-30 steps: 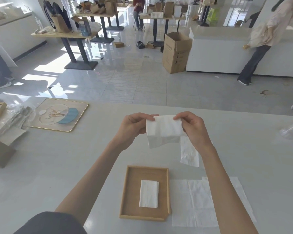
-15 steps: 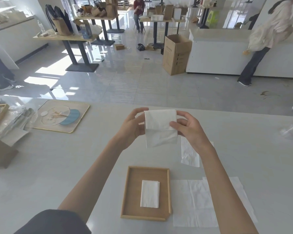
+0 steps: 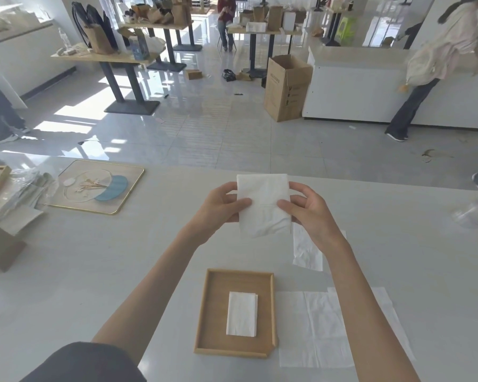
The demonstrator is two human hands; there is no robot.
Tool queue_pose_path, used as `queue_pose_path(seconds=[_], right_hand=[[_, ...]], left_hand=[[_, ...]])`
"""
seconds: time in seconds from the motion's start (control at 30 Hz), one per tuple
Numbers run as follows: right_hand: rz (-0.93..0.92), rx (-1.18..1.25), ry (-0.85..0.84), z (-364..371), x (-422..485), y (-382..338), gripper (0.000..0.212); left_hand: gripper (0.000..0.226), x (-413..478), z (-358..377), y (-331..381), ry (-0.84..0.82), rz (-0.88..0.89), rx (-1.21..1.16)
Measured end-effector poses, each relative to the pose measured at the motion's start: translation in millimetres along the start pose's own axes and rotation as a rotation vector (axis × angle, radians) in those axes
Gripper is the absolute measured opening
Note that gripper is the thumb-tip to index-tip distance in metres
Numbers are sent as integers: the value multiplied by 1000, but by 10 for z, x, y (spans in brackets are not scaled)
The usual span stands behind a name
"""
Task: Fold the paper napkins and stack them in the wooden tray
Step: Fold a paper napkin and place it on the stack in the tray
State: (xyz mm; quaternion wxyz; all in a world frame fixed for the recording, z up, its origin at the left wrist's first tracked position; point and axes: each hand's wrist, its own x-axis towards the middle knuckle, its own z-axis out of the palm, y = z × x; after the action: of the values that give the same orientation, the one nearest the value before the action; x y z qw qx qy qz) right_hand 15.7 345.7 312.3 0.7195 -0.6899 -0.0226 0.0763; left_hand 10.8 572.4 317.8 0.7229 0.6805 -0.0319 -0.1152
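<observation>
I hold a white paper napkin, folded to a rectangle, in the air above the white table. My left hand pinches its left edge and my right hand pinches its right edge, thumbs on the front face. Below them, near the front edge, sits the wooden tray with one small folded napkin lying flat in it. Unfolded napkins lie spread on the table right of the tray, and another napkin lies partly under my right wrist.
A gold-rimmed tray with a blue fan shape lies at the left. A cardboard box and plastic-wrapped items crowd the far left. Crumpled clear plastic sits at the right. People stand on the floor beyond the table.
The napkin's hanging lower flap has been folded up, making a flat rectangle. Both hands shifted from its top corners to its side edges and the napkin now faces me.
</observation>
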Motion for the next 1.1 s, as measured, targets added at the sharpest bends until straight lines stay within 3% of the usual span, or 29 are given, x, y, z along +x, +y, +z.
queue_pose_path(seconds=[0.17,0.37,0.53,0.7,0.9,1.1], right_hand=[[23,28,-30,-28,20,23,39],[12,61,-36,-41,10,54,16],[-36,-2,-60,-53,-8,30,28],[-180,-84,30,-9,0,34,32],[-319,-194,68,4,49,95,42],[-348,-311,-4,4,52,122,45]], left_hand=[[35,-1,-16,14,-11,51,79],[28,-27,-30,8,11,126,147],[24,-54,-23,5,46,158,118],[25,-30,-13,-55,89,92,-124],[27,-25,-6,-98,53,-115,-381],[18,-27,6,-152,90,-44,-186]])
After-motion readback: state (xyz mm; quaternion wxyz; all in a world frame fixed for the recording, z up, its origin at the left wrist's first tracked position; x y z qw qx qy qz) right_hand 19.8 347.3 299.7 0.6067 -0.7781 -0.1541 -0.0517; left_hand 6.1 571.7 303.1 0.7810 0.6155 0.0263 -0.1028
